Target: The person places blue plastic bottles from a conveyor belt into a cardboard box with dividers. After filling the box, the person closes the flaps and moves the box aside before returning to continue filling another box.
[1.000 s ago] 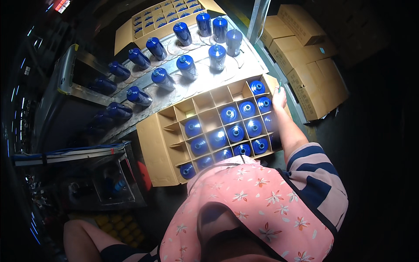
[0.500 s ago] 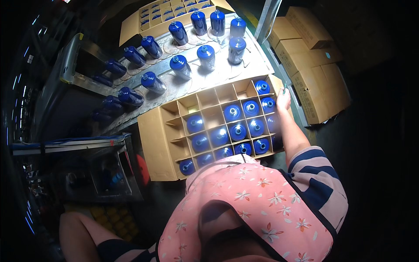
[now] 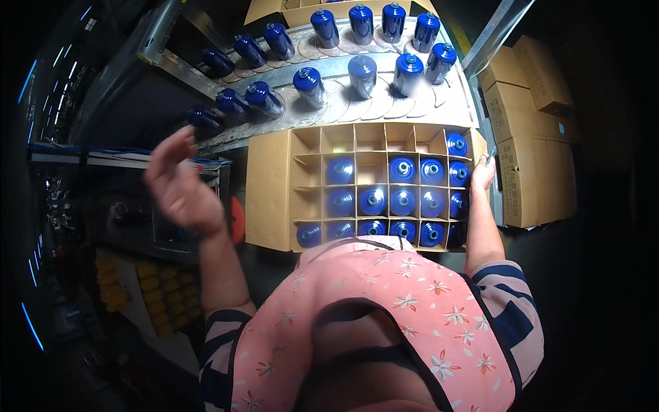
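Note:
A divided cardboard box [image 3: 269,182] lies open before my body, with glossy blue bottle-like cylinders [image 3: 402,169] standing in many of its cells. Several cells along its far row and left column hold no cylinder. At the box's right edge, my right hand [image 3: 484,173] grips the cardboard side, and a thin greenish stick [image 3: 490,156] pokes out by its fingers. My left hand [image 3: 180,189] is raised to the left of the box, fingers loosely bent and apart, holding nothing. Beyond the box, more blue cylinders [image 3: 309,87] stand in two rows on a pale conveyor [image 3: 336,110].
Closed cardboard boxes [image 3: 532,172] are stacked to the right, beside a metal post [image 3: 498,34]. Another carton [image 3: 264,11] sits past the conveyor. A dark metal frame [image 3: 185,69] stands at the left. Yellow items [image 3: 165,299] lie low at the left, near a red round thing [image 3: 237,220].
My left hand has come into view, raised at the left. My view has shifted, so the box and conveyor appear straighter. My right hand stays on the box's right edge.

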Demonstrator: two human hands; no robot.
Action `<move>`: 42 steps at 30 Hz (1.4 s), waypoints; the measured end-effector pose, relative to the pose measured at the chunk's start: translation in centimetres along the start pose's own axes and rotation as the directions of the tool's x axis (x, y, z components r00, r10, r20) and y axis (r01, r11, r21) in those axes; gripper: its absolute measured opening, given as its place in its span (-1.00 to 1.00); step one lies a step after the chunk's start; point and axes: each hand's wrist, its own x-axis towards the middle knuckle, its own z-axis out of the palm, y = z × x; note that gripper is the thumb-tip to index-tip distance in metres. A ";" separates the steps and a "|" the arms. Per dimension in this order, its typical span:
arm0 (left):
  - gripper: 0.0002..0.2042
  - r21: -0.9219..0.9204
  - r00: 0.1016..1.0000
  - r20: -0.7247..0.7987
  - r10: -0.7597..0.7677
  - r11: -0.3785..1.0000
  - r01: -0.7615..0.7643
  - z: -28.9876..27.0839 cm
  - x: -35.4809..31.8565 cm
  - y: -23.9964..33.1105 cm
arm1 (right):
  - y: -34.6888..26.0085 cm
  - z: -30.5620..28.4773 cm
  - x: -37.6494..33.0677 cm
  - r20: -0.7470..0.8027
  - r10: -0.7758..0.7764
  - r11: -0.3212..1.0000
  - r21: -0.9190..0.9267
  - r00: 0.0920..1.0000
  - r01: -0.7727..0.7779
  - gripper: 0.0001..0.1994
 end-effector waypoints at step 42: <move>-0.67 -0.057 0.749 0.037 -0.661 0.747 0.662 -3.9 -5.8 -11.1 | 2.1 -5.5 0.8 -0.066 0.013 0.937 -0.348 0.998 -0.036 -0.62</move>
